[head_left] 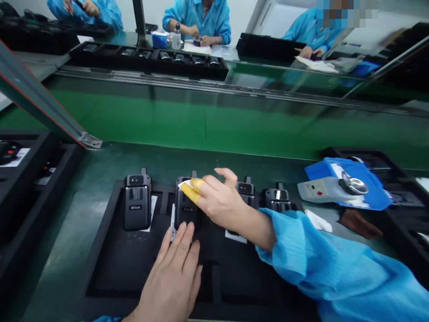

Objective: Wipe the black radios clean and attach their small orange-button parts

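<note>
A black foam tray [110,255] lies in front of me with several black radios standing in its slots. My left hand [174,277] rests flat on the tray, fingertips touching the bottom of the second radio [185,212]. My right hand [217,199], two fingers in yellow cots, presses a small white wipe [185,183] on that radio's top. A radio marked Riton [136,201] stands to the left. Two more radios [278,199] sit to the right, one partly hidden by my right hand.
A white dispenser bottle [330,188] lies on a blue cloth [355,179] at right, with a brown cloth [360,222] beside it. Black trays flank both sides. A green conveyor [214,120] runs across; people in blue coats work beyond a far tray of radios [150,56].
</note>
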The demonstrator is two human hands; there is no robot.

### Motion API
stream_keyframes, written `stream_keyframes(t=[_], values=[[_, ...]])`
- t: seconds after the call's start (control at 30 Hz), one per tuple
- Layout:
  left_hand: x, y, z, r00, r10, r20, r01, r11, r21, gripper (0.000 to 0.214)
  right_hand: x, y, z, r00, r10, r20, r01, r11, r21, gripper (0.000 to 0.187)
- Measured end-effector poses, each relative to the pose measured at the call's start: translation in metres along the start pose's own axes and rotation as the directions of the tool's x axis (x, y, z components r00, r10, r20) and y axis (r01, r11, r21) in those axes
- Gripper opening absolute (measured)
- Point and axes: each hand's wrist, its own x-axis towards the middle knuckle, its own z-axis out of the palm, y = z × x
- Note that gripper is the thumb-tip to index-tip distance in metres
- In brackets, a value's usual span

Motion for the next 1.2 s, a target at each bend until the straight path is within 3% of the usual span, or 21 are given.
stream_keyframes(t=[0.1, 0.33, 0.53, 1.03, 1.2], values=[[0.001, -0.002, -0.002, 1.0, 0.024, 0.02, -0.024, 1.0, 0.0, 0.026, 0.005, 0.003, 0.005, 1.0, 0.001, -0.026, -0.002, 0.999, -0.038, 0.024], [0.0, -0.003, -0.001, 0.999, 0.038, 0.032, -0.038, 0.999, 0.003, 0.026, 0.001, -0.003, -0.001, 0.994, 0.083, 0.073, -0.078, 0.994, -0.072, 0.025], [0.003, -0.003, -0.003, 0.999, 0.04, 0.015, -0.04, 0.999, 0.009, 0.025, 0.014, -0.012, 0.005, 0.994, 0.105, 0.032, -0.103, 0.992, -0.075, 0.022], [0.003, -0.004, -0.003, 0.999, 0.035, 0.001, -0.035, 0.999, -0.005, 0.025, -0.01, -0.006, -0.007, 0.971, 0.221, 0.085, -0.209, 0.968, -0.137, 0.028], [0.003, -0.005, -0.003, 0.998, 0.065, 0.026, -0.065, 0.998, -0.003, 0.024, -0.007, 0.003, -0.01, 0.97, 0.244, 0.018, -0.237, 0.957, -0.165, 0.028]])
